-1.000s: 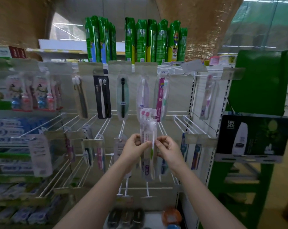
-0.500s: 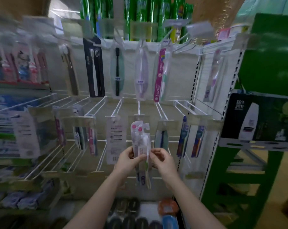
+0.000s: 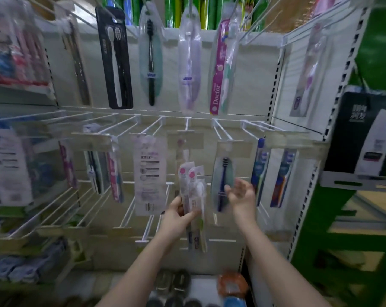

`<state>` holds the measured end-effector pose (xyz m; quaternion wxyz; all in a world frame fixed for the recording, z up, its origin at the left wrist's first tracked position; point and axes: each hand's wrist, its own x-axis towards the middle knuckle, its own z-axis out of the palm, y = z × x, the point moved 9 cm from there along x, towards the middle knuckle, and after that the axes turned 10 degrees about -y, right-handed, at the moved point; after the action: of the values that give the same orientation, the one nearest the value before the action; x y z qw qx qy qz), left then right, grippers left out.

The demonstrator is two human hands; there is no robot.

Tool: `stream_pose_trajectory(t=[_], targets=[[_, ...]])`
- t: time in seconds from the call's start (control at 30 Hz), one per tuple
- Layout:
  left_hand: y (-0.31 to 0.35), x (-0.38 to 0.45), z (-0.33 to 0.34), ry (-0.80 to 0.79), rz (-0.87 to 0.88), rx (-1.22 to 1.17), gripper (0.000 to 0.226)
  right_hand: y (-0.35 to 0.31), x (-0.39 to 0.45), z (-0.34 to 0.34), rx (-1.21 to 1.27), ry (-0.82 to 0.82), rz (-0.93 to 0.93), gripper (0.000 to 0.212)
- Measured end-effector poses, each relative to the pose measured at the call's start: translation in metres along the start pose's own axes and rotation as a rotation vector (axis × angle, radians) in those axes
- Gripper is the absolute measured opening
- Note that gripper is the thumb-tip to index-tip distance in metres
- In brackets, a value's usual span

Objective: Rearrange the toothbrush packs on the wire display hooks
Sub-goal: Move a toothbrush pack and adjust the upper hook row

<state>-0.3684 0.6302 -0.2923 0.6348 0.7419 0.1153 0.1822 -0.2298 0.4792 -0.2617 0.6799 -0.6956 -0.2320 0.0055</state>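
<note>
Clear plastic toothbrush packs (image 3: pixel 193 196), pink-topped, long and flat, gripped upright in left hand (image 3: pixel 176 214) in front of the white wire hooks (image 3: pixel 152 129); right hand (image 3: pixel 240 194) loose, fingers spread, holding nothing, near a hanging dark-blue brush pack (image 3: pixel 222 182)

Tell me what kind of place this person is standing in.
Most likely a shop's dental-care aisle. Packaged toothbrushes, such as the pink Doctor pack, hang from rows of white wire hooks on a slotted shelving upright. The left hand holds a few toothbrush packs.
</note>
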Motion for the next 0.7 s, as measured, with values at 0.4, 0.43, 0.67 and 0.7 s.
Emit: stream_pose_trajectory(t=[0.4, 0.43, 0.67, 0.7], targets=[[0.000, 0.030, -0.001, -0.021, -0.024, -0.085, 0.036, 0.009, 0.051, -0.011, -0.096, -0.213, 0.074, 0.025], [0.001, 0.031, 0.000, -0.025, -0.023, -0.074, 0.035, 0.008, 0.052, -0.013, -0.086, -0.199, 0.076, 0.025], [0.007, 0.036, 0.004, -0.029, -0.015, -0.072, 0.032, 0.003, 0.060, -0.020, -0.078, -0.172, 0.044, 0.019], [0.007, 0.036, 0.004, -0.031, -0.016, -0.070, 0.032, 0.004, 0.059, -0.019, -0.080, -0.168, 0.037, 0.018]])
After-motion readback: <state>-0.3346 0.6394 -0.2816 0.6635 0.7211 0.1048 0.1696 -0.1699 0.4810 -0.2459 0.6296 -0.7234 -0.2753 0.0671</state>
